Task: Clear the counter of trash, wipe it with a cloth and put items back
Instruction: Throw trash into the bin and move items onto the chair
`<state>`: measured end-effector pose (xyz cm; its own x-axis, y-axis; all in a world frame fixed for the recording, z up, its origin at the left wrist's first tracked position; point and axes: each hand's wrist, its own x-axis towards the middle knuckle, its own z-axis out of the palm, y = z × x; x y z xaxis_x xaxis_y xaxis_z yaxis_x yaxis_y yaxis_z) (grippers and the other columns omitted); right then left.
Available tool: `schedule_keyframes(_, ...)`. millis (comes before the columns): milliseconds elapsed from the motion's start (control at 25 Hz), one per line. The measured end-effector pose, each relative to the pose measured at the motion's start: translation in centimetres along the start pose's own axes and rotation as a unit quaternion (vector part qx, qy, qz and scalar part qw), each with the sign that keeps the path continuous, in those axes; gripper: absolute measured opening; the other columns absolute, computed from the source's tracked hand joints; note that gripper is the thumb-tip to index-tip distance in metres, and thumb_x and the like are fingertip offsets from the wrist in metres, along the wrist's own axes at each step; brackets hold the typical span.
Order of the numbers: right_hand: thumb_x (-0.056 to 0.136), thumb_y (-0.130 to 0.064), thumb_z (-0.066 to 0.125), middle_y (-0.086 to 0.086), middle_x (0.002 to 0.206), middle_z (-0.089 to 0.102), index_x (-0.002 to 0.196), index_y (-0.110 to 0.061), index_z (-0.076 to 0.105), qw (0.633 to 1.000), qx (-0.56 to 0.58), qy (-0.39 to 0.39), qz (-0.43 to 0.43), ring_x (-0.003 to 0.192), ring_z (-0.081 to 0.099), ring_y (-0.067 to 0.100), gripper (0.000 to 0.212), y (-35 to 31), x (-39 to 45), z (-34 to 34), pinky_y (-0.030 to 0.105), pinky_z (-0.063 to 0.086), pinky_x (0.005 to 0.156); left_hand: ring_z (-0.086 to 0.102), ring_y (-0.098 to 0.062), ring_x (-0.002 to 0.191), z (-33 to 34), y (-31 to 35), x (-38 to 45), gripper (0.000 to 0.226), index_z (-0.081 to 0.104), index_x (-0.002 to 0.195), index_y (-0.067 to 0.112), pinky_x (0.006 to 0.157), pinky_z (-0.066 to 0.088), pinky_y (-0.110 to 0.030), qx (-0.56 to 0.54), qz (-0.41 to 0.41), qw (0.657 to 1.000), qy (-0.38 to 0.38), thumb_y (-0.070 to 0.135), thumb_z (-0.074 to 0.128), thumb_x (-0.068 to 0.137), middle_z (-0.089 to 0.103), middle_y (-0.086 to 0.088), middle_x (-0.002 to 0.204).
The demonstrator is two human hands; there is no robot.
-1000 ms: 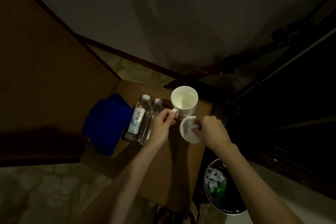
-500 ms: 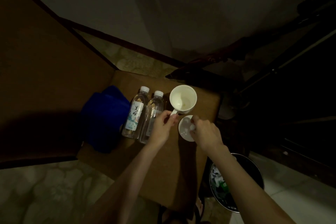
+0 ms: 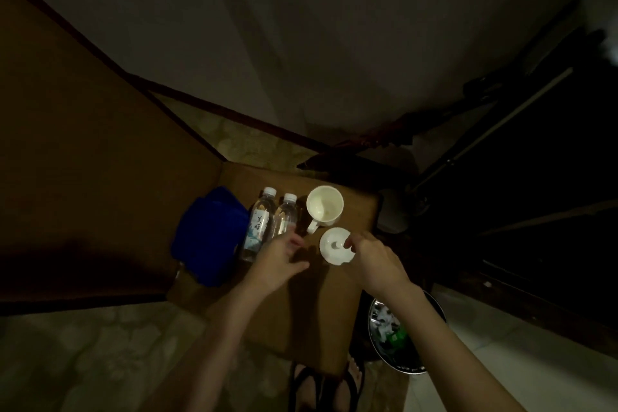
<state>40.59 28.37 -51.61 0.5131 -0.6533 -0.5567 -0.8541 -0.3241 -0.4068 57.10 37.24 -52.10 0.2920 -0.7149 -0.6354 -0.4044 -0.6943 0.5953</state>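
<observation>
On the brown counter, matte and square-cornered: white glazed mug, round mouth up, handle toward me. Just beside it a flat white lid with a small knob; my right hand has fingertips at its edge, grip unclear. My left hand hovers spread, empty. Two clear plastic bottles stand left, touching; folded blue cloth beyond. Round bin of trash below right.
</observation>
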Motion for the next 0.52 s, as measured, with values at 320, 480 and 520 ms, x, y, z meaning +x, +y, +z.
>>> schedule_keyframes(320, 0.089, -0.026, 0.062, 0.003, 0.121, 0.054, 0.121, -0.017, 0.052, 0.998, -0.024, 0.047, -0.044, 0.105, 0.058, 0.025, 0.035, -6.6, -9.7, -9.3, 0.028, 0.041, 0.073, 0.058, -0.014, 0.109, -7.4, 9.8, -9.4, 0.042, 0.056, 0.123, 0.027, 0.09, 0.05, -0.031, 0.288, 0.075, 0.955, -0.004, 0.028, 0.071, 0.084, 0.062, 0.005, 0.119)
schedule_keyframes(480, 0.087, -0.029, 0.061, 0.004, 0.117, 0.056, 0.117, -0.016, 0.053, 0.995, -0.044, 0.082, -0.048, 0.103, 0.059, 0.025, 0.034, -7.9, -14.3, -14.4, 0.032, 0.045, 0.074, 0.06, -0.014, 0.102, -10.3, 14.5, -13.4, 0.04, 0.056, 0.118, 0.027, 0.086, 0.052, -0.032, 0.384, 0.116, 0.916, 0.009, 0.03, 0.072, 0.082, 0.063, 0.004, 0.113)
schedule_keyframes(520, 0.087, -0.029, 0.061, 0.004, 0.116, 0.057, 0.117, -0.017, 0.053, 0.994, -0.047, 0.084, -0.05, 0.101, 0.059, 0.024, 0.033, -7.9, -15.3, -15.5, 0.031, 0.045, 0.073, 0.06, -0.014, 0.101, -10.8, 15.5, -14.1, 0.041, 0.056, 0.117, 0.027, 0.085, 0.051, -0.031, 0.396, 0.122, 0.91, 0.009, 0.031, 0.072, 0.081, 0.063, 0.005, 0.112)
